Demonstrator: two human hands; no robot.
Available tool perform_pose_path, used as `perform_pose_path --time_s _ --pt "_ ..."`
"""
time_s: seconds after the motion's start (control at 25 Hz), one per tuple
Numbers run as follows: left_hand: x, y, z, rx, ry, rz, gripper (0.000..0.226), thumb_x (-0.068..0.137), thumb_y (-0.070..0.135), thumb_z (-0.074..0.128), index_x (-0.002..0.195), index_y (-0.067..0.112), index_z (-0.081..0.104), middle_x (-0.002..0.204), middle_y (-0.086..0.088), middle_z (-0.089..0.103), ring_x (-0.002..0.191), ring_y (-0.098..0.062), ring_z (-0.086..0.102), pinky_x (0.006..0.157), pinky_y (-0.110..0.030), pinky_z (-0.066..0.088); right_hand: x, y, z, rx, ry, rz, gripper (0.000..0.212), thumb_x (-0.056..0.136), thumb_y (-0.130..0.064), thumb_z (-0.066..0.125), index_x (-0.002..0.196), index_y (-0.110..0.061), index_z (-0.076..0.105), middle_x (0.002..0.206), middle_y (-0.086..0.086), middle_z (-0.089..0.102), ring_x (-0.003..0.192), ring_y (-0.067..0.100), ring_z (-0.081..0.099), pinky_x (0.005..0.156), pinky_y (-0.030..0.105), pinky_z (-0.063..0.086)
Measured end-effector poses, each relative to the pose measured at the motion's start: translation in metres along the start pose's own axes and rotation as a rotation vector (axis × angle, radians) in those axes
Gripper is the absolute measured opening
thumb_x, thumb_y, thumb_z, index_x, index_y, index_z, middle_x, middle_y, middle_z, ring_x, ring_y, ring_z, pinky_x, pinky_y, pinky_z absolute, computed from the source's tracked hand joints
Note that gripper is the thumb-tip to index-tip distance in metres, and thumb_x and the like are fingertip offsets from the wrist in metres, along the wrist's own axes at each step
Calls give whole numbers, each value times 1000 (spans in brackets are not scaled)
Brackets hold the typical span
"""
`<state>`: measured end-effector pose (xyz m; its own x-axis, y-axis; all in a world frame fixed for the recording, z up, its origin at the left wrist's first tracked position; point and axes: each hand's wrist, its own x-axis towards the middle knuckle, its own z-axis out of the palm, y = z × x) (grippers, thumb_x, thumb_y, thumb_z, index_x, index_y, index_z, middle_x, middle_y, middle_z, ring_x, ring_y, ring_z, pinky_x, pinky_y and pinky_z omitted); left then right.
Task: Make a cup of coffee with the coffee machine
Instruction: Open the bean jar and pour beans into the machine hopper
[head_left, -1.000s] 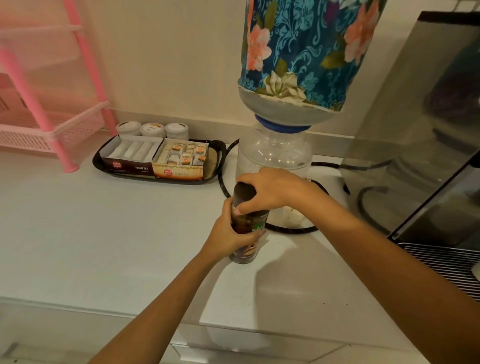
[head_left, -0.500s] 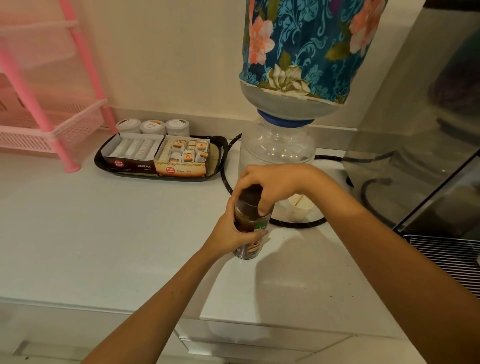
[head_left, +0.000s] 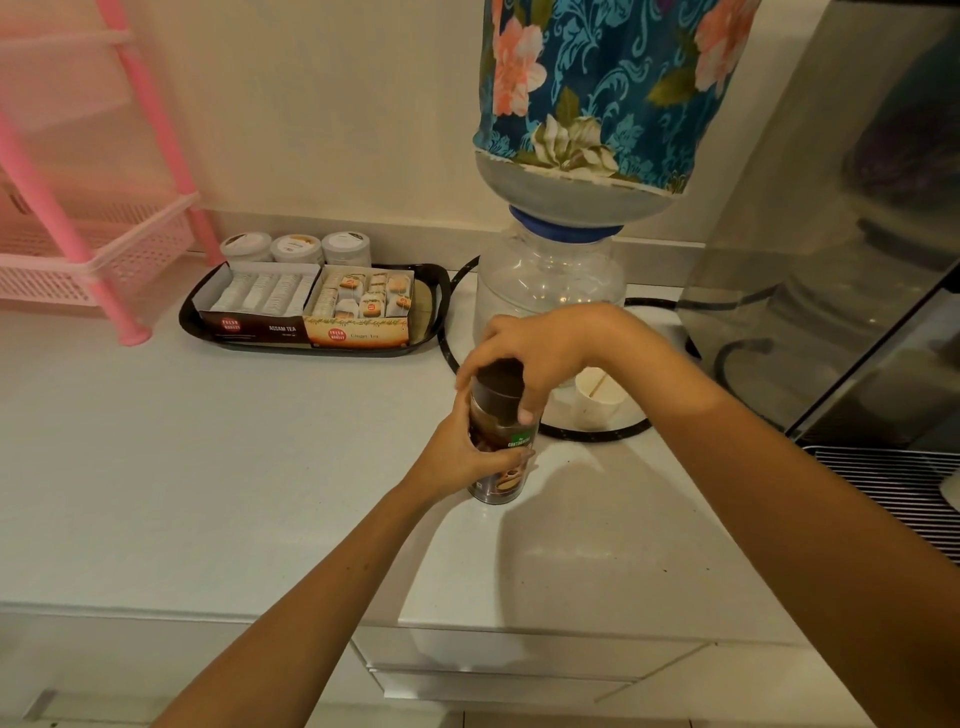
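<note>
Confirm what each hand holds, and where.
Left hand grips the dark glass coffee jar around its body; right hand grips its dark round lid.

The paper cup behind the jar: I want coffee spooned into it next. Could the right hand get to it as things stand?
Probably yes. The paper cup stands just beside the right hand, nothing between them. But that hand grips the jar lid and must let go first.

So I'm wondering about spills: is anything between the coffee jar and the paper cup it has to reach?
Nothing visible does. The coffee jar stands on the counter, the paper cup just behind and right of it; only the right hand on the lid overlaps the gap.
</note>
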<state>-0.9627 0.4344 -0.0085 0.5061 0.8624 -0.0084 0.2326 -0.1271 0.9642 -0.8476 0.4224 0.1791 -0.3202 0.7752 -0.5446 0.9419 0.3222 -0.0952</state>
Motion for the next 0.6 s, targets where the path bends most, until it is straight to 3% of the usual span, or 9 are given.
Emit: perform_pose_path --time_s 0.08,0.16,0.24,0.28,0.36,0.44,0.52,0.6 --pt "1 -3 0 5 -1 8 88 70 29 82 136 35 25 120 16 49 109 -9 52 81 -16 49 6 -3 3 21 47 97 75 82 -44 67 144 -36 26 146 10 21 132 35 31 98 41 43" --pt "-1 -1 0 8 4 -22 83 71 28 82 134 30 28 110 23 48 103 -7 50 68 -5 47 19 -11 17 -42 112 318 81 81 -65 53 146 -24 25 144 15 26 126 35 38 96 42 43" --pt "-2 0 -1 0 -4 -26 80 72 26 81 130 35 27 107 25 46 98 -7 53 62 -2 46 25 -17 26 -67 193 417 76 84 -63 51 141 -15 33 135 16 37 106 30 46 85 38 47" --pt "-1 -1 -1 -4 -10 -12 80 72 24 81 128 38 26 109 25 46 97 -6 54 63 -4 47 25 -16 25 -89 198 363 70 86 -55 56 140 -15 34 133 15 38 100 29 46 81 37 48" --pt "0 -3 -1 -8 -18 12 85 71 23 82 132 38 24 115 19 49 101 -7 55 71 -10 50 17 -9 14 -78 115 191 67 82 -33 69 138 -25 34 135 10 32 110 31 44 84 38 51" --pt "1 -3 -2 -16 -27 8 92 69 26 83 138 35 22 123 14 49 109 -11 54 80 -16 50 7 -4 3 -55 61 57 69 77 -26 74 135 -35 38 139 7 28 125 34 37 91 39 50" --pt "1 -3 -1 -17 -34 -5 90 70 29 82 138 33 23 125 12 49 112 -12 51 80 -15 49 7 -5 0 16 99 94 70 81 -42 69 140 -35 33 144 10 23 130 36 32 96 41 44" --pt "0 -1 -1 -4 -30 -42 89 71 30 81 139 28 24 122 12 47 110 -10 48 80 -14 46 14 -12 7 -25 134 273 77 83 -62 53 145 -23 28 147 15 23 130 37 34 98 43 41"
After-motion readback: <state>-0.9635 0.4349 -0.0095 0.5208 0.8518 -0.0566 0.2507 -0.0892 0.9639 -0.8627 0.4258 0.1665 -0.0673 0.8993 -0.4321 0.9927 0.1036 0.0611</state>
